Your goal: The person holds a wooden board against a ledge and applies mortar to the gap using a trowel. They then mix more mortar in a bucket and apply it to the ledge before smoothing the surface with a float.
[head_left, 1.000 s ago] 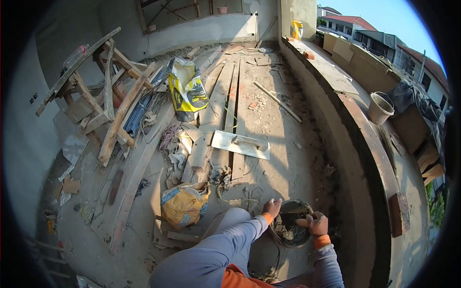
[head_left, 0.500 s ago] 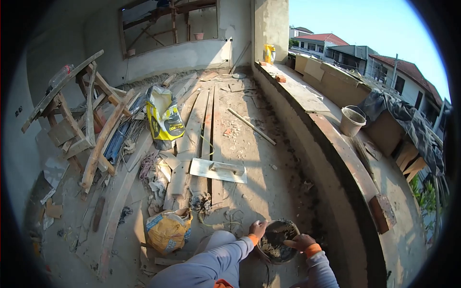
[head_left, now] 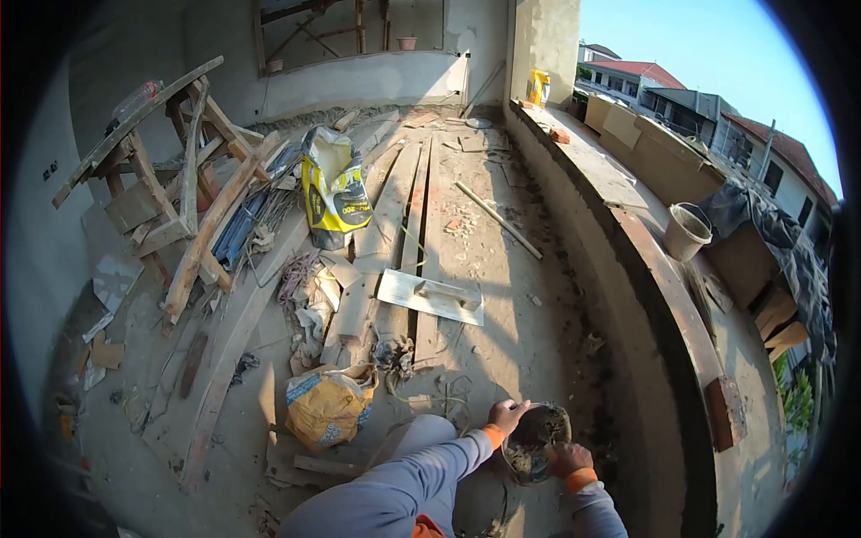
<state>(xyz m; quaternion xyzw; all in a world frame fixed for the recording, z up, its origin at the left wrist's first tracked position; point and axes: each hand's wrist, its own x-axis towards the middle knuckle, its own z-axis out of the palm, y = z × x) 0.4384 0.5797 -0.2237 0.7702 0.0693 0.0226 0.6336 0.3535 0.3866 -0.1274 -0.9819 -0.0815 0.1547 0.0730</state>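
Note:
A round bucket (head_left: 513, 472) of dark, wet-looking mortar (head_left: 541, 429) stands on the floor at the bottom of the head view. My left hand (head_left: 508, 418) grips its left rim, thumb and fingers closed on the edge. On the opposite side, my right hand (head_left: 568, 460) is a closed fist over the bucket's right part; whatever it holds is hidden. Farther forward, a plastering float (head_left: 430, 297) with its handle upward lies across the boards, out of reach of both hands. A crumpled yellow bag (head_left: 328, 409) sits left of my knee.
Long planks (head_left: 387, 242) run along the floor ahead. An open yellow-black sack (head_left: 334, 193) and a wooden trestle (head_left: 199, 170) stand at left. A low wall (head_left: 659, 287) borders the right side, with a brick (head_left: 725, 414) and a pale bucket (head_left: 687, 233) on it. A pole (head_left: 499, 220) lies ahead.
The whole view has shifted, scenery sliding right and slightly up. My right hand has moved a little within the bucket; my left hand keeps its hold on the rim.

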